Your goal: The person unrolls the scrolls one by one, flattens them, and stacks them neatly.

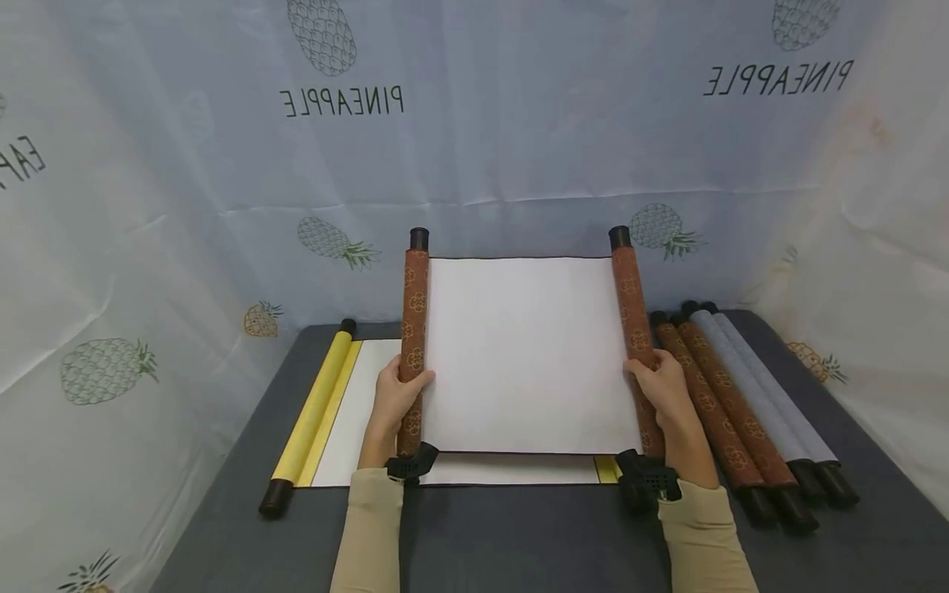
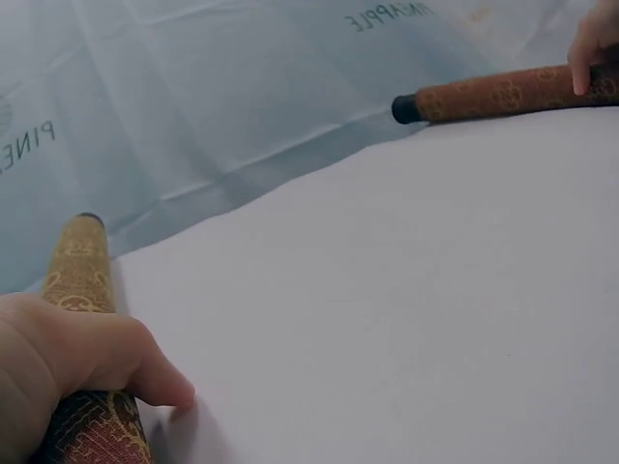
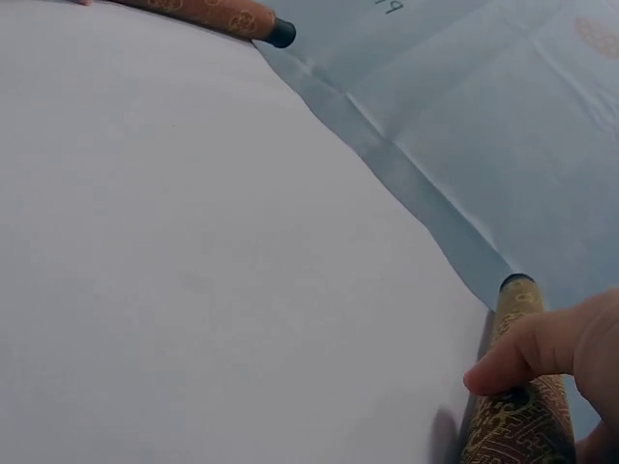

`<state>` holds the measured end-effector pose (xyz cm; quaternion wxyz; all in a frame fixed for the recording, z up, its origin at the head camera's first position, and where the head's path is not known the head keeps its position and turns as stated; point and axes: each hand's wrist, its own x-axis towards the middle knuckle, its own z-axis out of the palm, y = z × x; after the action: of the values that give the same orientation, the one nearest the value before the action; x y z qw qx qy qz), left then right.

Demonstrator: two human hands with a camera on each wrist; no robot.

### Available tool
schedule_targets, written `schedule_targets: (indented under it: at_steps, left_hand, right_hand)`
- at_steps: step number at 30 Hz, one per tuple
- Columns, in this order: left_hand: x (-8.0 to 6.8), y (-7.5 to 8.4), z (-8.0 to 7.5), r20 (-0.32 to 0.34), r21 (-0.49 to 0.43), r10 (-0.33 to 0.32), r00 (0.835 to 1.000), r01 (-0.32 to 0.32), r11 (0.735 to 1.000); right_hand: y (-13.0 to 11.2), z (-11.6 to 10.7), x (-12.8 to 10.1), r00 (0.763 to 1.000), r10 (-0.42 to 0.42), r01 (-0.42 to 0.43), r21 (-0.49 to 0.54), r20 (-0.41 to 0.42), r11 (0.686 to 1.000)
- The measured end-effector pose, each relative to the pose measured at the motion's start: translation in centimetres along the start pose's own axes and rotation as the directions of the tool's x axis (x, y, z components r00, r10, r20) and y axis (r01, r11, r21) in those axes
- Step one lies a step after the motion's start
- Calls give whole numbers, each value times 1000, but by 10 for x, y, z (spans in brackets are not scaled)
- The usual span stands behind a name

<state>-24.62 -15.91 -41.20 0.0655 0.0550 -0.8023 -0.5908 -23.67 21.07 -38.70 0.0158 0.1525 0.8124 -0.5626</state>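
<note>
A brown patterned scroll (image 1: 530,354) with black roller ends is spread between my two hands, its blank white sheet facing me. My left hand (image 1: 395,395) grips the left roller (image 1: 415,313), thumb over the sheet's edge. The right roller (image 1: 630,296) is gripped by my right hand (image 1: 660,383), its thumb also at the inner side. In the left wrist view the left thumb (image 2: 145,367) lies across the roller onto the paper. The right thumb (image 3: 513,358) shows likewise in the right wrist view. Behind the held scroll lies an unrolled yellow scroll (image 1: 319,403), partly hidden.
On the dark table (image 1: 511,535), rolled brown scrolls (image 1: 715,403) and grey scrolls (image 1: 767,387) lie side by side at the right. A pale curtain (image 1: 504,148) printed with pineapples hangs behind and around the table.
</note>
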Motion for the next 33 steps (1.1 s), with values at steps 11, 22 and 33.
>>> schedule_targets:
  at_steps: [11, 22, 33]
  left_hand:
    - [0, 0, -1, 10, 37, 14, 1000, -14, 999]
    - [1, 1, -8, 44, 14, -12, 999, 12, 1000]
    - [5, 1, -4, 88, -70, -54, 995, 61, 996]
  right_hand:
    - [8, 0, 1, 997, 7, -5, 25, -75, 1000]
    - [7, -5, 0, 993, 3, -4, -2, -122, 1000]
    - [7, -8, 2, 993, -28, 23, -41, -114, 999]
